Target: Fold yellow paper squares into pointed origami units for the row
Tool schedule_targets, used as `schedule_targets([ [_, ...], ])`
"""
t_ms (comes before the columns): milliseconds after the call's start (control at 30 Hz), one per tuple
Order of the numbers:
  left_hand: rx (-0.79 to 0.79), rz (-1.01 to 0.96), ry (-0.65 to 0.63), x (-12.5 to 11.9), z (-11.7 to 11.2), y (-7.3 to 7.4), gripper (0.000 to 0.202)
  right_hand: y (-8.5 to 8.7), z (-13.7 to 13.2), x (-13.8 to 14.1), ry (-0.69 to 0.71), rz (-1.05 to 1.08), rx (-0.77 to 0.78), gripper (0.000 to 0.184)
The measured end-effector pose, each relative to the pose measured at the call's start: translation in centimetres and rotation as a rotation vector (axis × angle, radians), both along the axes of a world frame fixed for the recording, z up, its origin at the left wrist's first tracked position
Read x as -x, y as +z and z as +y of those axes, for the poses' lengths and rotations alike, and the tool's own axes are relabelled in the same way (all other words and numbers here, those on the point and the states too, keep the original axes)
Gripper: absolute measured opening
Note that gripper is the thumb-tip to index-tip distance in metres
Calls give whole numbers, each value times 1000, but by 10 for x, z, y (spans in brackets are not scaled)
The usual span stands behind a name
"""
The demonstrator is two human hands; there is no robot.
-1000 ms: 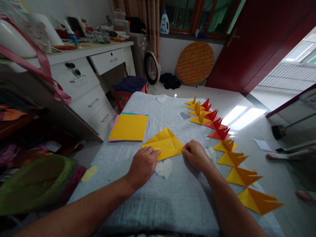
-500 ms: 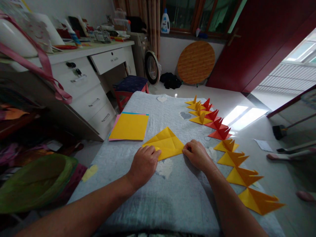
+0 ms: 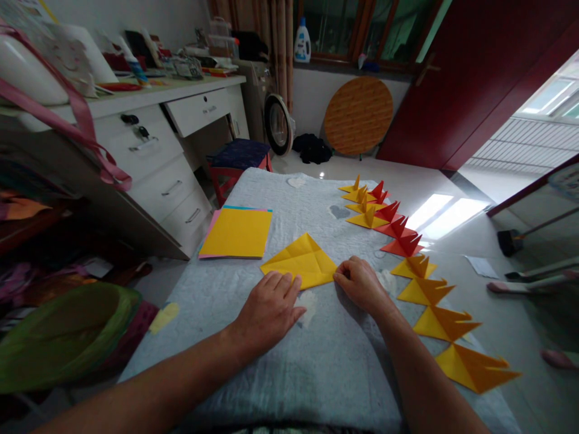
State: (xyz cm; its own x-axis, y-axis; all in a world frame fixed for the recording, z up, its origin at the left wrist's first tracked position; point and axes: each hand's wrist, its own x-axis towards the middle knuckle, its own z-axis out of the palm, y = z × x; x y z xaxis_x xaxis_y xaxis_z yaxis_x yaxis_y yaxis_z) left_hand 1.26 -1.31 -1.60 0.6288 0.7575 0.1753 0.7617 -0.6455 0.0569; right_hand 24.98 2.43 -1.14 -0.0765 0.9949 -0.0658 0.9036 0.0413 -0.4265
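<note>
A yellow folded paper (image 3: 302, 260) lies in the middle of the pale blue cloth-covered table (image 3: 316, 361). My left hand (image 3: 270, 309) rests flat just below its near edge, fingers stretched out, fingertips touching the paper's lower edge. My right hand (image 3: 360, 282) is closed in a pinch at the paper's right corner. A stack of square coloured sheets (image 3: 237, 232), yellow on top, sits to the left of the folded paper.
Several folded yellow and red paper pieces (image 3: 409, 265) run in a curved row along the table's right side. A white desk with drawers (image 3: 158, 138) stands at left, a red stool (image 3: 235, 160) beyond the table, a green bag (image 3: 63, 331) at lower left.
My left hand has uncurled from pressing on the paper's left corner and slid slightly toward me, now lying flat. The right hand and paper have hardly moved.
</note>
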Motion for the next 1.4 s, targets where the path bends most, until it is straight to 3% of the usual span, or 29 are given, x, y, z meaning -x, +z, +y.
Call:
schedule_targets([
  [167, 9, 45, -10, -2, -8, 0, 70, 2, -1, 2, -11, 2, 6, 15],
  [467, 63, -9, -7, 0, -7, -3, 66, -1, -1, 0, 5, 3, -11, 15],
  [767, 90, 4, -132, 2, -4, -14, 65, -2, -1, 0, -14, 24, -9, 16],
  [1400, 158, 36, -104, -2, -2, -7, 73, 2, -3, -15, -41, -40, -10, 16],
])
